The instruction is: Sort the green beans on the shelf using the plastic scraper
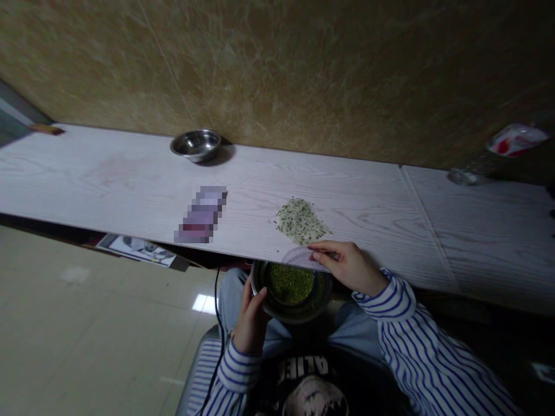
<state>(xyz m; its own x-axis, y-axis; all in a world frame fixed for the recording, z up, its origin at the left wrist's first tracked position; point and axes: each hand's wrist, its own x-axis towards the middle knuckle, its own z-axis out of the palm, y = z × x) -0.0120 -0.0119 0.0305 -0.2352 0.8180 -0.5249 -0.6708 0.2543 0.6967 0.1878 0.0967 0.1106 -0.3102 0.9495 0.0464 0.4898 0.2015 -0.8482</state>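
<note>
My left hand [254, 315] grips the left rim of a metal bowl [299, 315], its thumb on top of the edge. Many small green beans, which look like mung beans [292, 283], lie in the bowl, just below the table's front edge. My right hand [349, 263] pinches a thin, clear round plastic lid [299, 256] that lies low over the table edge and overlaps the bowl's far side. Beyond the lid is a loose pile of white grains mixed with green beans [301, 221]; the white grains look like rice.
An empty-looking metal bowl [196, 144] stands near the wall. A pixelated flat object [202, 215] lies left of the pile. On the right, a clear plastic bottle [489, 156] with a red and white label leans by the wall. A dark cable [217, 300] hangs beside my left arm.
</note>
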